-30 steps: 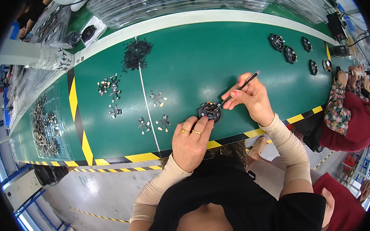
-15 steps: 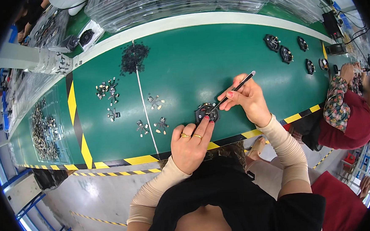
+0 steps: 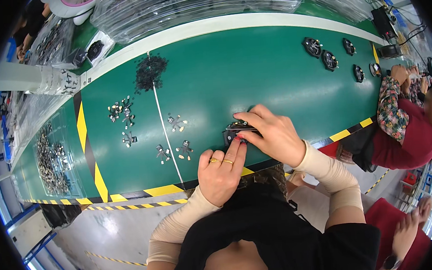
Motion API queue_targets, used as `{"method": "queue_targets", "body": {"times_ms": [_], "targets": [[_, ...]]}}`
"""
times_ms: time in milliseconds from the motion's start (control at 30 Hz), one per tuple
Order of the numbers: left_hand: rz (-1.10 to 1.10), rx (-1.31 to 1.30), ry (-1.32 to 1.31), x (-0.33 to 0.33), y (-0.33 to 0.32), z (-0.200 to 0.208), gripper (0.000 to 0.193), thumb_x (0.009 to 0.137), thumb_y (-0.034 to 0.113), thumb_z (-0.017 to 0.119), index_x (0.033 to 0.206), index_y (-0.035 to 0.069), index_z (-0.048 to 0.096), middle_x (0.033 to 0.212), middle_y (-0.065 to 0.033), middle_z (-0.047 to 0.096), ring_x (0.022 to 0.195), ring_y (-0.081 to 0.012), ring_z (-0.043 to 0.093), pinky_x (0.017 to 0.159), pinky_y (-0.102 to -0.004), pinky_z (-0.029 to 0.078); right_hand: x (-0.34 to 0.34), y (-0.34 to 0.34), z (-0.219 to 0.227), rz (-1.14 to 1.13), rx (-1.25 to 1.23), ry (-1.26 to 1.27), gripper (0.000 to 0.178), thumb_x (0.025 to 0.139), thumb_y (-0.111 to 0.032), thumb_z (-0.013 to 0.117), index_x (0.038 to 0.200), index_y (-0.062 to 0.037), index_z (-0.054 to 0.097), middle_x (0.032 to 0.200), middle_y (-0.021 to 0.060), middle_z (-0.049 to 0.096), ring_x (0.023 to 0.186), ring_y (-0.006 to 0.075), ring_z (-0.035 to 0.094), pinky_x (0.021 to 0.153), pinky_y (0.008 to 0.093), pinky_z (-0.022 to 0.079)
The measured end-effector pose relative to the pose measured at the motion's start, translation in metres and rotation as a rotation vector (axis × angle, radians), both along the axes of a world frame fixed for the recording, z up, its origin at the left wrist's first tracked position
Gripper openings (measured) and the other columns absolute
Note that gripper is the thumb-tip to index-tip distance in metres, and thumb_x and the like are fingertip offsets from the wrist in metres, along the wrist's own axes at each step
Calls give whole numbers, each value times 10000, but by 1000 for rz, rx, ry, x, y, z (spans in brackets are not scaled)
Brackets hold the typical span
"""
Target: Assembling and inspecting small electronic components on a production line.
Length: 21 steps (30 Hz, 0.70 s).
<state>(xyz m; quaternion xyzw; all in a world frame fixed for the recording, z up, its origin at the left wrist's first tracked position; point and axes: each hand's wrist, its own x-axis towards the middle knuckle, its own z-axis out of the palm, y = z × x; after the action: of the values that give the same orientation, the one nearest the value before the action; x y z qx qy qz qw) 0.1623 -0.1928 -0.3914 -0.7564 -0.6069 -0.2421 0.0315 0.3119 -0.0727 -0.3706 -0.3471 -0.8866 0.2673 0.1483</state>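
A black round housing (image 3: 229, 137) with small parts on it lies on the green table before me, partly covered by my fingers. My left hand (image 3: 222, 173), with gold rings, holds its near edge down with the fingertips. My right hand (image 3: 275, 137) reaches over it from the right, thumb and fingers closed round a slim black tool (image 3: 241, 128), tweezers-like, that lies nearly level across the housing. Its far end is hidden by the hand. To the left lie small wired component clusters (image 3: 184, 149) and a heap of tiny black pieces (image 3: 150, 73).
Several more black round housings (image 3: 329, 60) lie at the far right. A clear tray (image 3: 80, 180) of small parts is at the left, beyond striped tape (image 3: 89, 152). A white post (image 3: 22, 77) stands far left. A co-worker in dark red (image 3: 407, 143) sits at the right.
My right hand has moved down and left, closer over the housing. The black tool has swung from steeply raised to almost level. My left hand stays on the housing.
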Motion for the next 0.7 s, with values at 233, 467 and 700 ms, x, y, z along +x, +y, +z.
{"method": "queue_targets", "body": {"times_ms": [233, 467, 700], "targets": [[-41, 1, 33, -3, 1, 3, 340, 775, 102, 591, 1090, 43, 703, 1143, -83, 684, 748, -158, 543, 787, -327, 435, -2, 1, 1, 29, 69, -35, 321, 844, -188, 709, 1155, -129, 656, 1001, 62, 597, 665, 262, 640, 565, 352, 534], [19, 34, -20, 3, 0, -2, 343, 755, 62, 604, 1083, 47, 702, 1151, -36, 677, 744, -179, 532, 766, -338, 428, -5, -10, -6, 43, 76, 80, 231, 844, -113, 668, 1060, -44, 623, 1088, 99, 570, 695, 303, 664, 569, 379, 557], [-46, -12, -66, 6, 0, 0, 292, 751, -26, 665, 1026, 55, 717, 1128, -72, 681, 764, -244, 574, 688, -353, 457, 12, 25, 0, -111, -163, 161, 203, 840, -141, 681, 1016, -129, 579, 773, 97, 694, 722, 317, 690, 616, 395, 544]]}}
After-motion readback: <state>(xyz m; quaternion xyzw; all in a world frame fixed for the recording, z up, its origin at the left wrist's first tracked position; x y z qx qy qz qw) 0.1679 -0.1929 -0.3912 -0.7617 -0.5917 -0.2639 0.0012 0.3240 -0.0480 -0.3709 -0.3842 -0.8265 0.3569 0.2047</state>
